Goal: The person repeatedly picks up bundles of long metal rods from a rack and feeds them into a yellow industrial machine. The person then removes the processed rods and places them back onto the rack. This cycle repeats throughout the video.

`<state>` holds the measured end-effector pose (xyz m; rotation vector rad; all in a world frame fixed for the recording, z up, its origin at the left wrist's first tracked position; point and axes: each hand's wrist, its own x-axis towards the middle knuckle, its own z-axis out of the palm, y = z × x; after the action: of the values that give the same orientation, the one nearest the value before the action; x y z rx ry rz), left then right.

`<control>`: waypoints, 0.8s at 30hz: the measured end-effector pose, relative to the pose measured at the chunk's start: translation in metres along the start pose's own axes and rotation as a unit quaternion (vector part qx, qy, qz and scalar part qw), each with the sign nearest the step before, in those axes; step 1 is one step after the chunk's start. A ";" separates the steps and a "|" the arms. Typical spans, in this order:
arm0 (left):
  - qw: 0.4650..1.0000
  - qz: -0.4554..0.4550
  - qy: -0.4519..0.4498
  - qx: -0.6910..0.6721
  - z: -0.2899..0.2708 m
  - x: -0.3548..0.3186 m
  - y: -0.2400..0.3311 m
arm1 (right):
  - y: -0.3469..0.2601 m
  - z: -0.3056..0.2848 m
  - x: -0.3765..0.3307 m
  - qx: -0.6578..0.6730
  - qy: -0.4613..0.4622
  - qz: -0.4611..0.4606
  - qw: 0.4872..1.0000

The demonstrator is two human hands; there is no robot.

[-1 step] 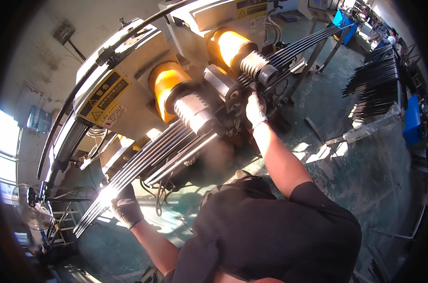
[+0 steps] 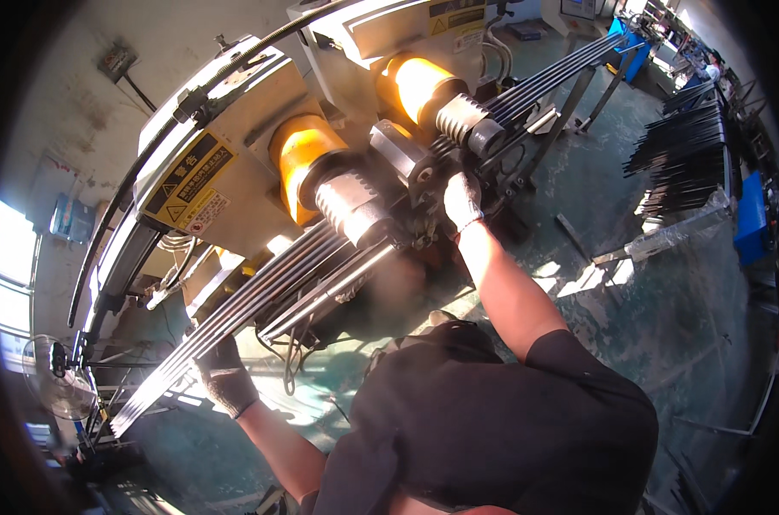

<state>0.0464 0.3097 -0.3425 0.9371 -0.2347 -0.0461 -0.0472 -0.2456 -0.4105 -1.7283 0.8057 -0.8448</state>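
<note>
Several long, shiny metal rods (image 2: 235, 316) lie side by side and run slantwise under the ribbed rollers of a machine. My left hand (image 2: 228, 388), in a light glove with dark fingers, is closed round the rods near their lower left end, its fingertips partly hidden behind them. My right hand (image 2: 462, 202), gloved the same way, reaches up to the rods between the near ribbed roller (image 2: 351, 204) and the far ribbed roller (image 2: 468, 122). Its dark fingers are lost in shadow beside a block-shaped metal part (image 2: 402, 153), so their grip does not show.
Yellow cylinders (image 2: 308, 154) carry the rollers on a pale machine body with a warning label (image 2: 187, 184). A lower bar (image 2: 329, 290) and hanging cables (image 2: 290, 365) are below the rods. A fan (image 2: 63, 378) stands at left. Dark bars (image 2: 681, 142) are stacked at right.
The rods have slid along their length toward the lower left, and their left end reaches farther out. My left hand has shifted slightly left; my right hand has come slightly down and left.
</note>
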 end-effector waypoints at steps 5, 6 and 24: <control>0.995 0.062 0.015 0.073 0.092 0.021 0.067 | 0.008 0.015 0.021 -0.101 -0.054 -0.040 0.993; 0.997 0.054 -0.007 0.054 0.101 0.029 0.083 | 0.009 0.015 0.023 -0.116 -0.061 -0.044 0.990; 0.892 0.232 -0.025 0.386 0.330 0.105 0.110 | -0.009 -0.005 0.033 -0.260 -0.161 -0.066 0.950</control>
<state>0.0690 0.0984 -0.0472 1.6508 -0.5431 0.5003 -0.0327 -0.2733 -0.3953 -2.3339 0.7328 -0.4287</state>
